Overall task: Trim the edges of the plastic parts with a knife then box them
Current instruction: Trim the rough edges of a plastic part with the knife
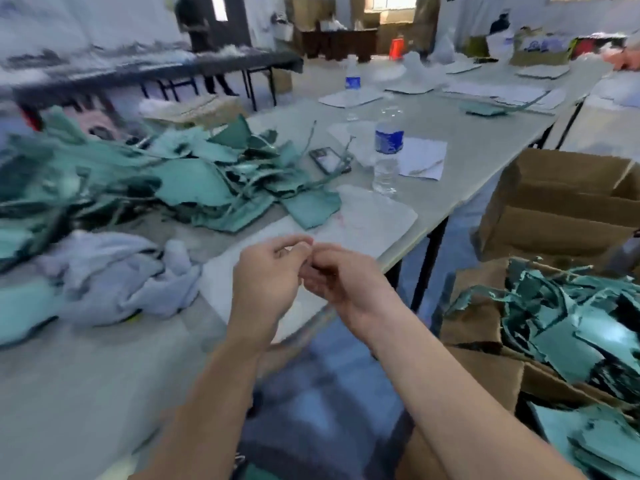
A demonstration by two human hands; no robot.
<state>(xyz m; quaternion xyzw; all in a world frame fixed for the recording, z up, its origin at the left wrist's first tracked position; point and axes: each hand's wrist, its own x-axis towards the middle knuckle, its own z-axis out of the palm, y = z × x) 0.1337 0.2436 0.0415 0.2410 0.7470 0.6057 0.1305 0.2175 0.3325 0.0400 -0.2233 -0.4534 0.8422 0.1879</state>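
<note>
Both hands meet in mid-air over the near edge of the counter (pixel 485 133). The left hand (pixel 266 271) has its fingers curled in, thumb and forefinger drawn close together. The right hand (pixel 341 284) faces it, fingers bent too, and the fingertips of the two hands touch. The picture is too blurred there to tell whether either hand pinches anything between them.

No plastic is in the hands. The plastic parts (pixel 194 181) lie in a big ragged teal heap on the left half of the counter, with thin strips poking out of it. A crumpled grey cloth (pixel 114 271) sits just in front of the heap, and a white mat (pixel 367 220) lies flat under and beyond the hands.

Further back, a dark phone (pixel 329 161) rests at the heap's edge, near an upright water bottle (pixel 388 150) and a white sheet of paper (pixel 424 157).

Off the counter to the right, a cardboard box (pixel 485 323) is piled with teal pieces (pixel 568 327). Behind it stands a second box (pixel 554 223) with its flaps open. A person (pixel 197 26) stands far back in the room.
</note>
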